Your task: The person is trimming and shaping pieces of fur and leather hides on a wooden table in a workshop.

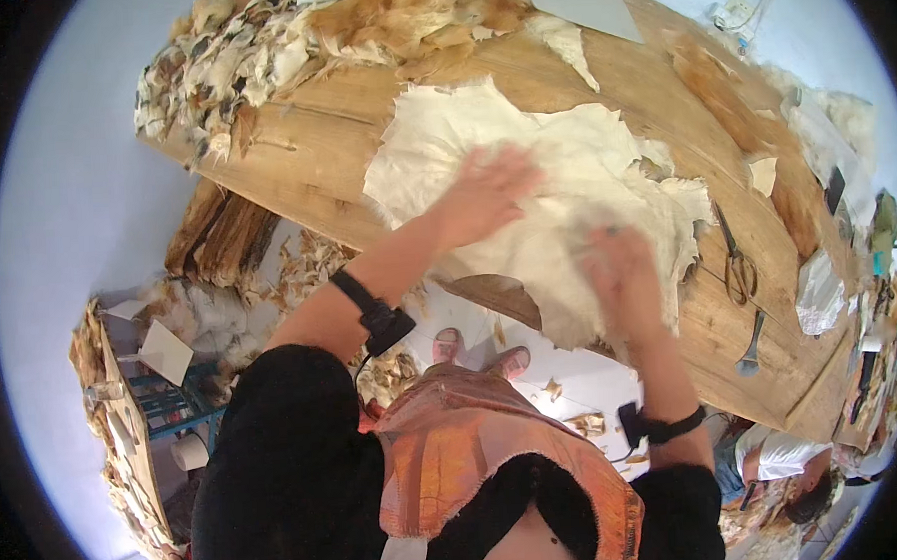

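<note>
A pale cream animal hide (462,119), ragged along its edges, lies spread on the wooden table in front of me and hangs over the near edge. My left hand (490,188) is on or just above its middle, fingers stretched out and blurred by motion. To the right, my right hand (618,258) is over the hide too, its fingers smeared; whether it holds anything I cannot tell. Dark-handled scissors (738,272) lie on the wood right of the hide. Nearer to me rests a flat, wide-ended tool (750,349), perhaps a brush or scraper.
A heap of fur pieces (249,58) covers the table's far left. Brown fur (716,93) and a clear plastic bag (819,294) lie at the right. Beneath the table (313,146) are scraps and bundled pelts (221,235). Another person (781,456) is at lower right.
</note>
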Demonstrator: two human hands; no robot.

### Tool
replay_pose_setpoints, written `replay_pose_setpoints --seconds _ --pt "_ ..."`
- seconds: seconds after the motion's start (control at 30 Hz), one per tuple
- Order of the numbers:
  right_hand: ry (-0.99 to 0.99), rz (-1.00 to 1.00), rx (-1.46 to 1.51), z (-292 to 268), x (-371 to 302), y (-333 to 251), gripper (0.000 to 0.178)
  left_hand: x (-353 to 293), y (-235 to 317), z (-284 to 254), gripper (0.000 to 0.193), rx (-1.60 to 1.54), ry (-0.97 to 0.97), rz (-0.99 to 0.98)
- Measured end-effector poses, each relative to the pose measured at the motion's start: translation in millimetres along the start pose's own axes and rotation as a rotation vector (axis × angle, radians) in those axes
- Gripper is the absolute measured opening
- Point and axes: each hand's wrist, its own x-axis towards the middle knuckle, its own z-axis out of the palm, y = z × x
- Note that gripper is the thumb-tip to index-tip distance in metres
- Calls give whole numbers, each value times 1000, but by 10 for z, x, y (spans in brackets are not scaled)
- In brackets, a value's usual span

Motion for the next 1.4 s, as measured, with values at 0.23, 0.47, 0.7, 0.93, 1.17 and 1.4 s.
replay_pose_setpoints --seconds 0.23,0.47,0.7,0.93,1.17,1.4 --pt "24 -88 -55 844 343 -788 35 407 156 293 60 -77 16 448" --pt "-240 93 323 496 -457 -1066 29 353 190 230 57 -125 -60 380" --pt "17 82 -293 -76 -684 -405 26 860 1409 442 55 -143 68 577" --pt "76 290 4 51 -690 -347 18 891 1551 548 56 -142 61 588" --pt "-57 175 372 -662 -1344 -323 41 988 1674 315 58 -195 -172 532" --pt "-92 286 -195 -621 -991 630 40 1162 1956 600 63 -123 91 468"
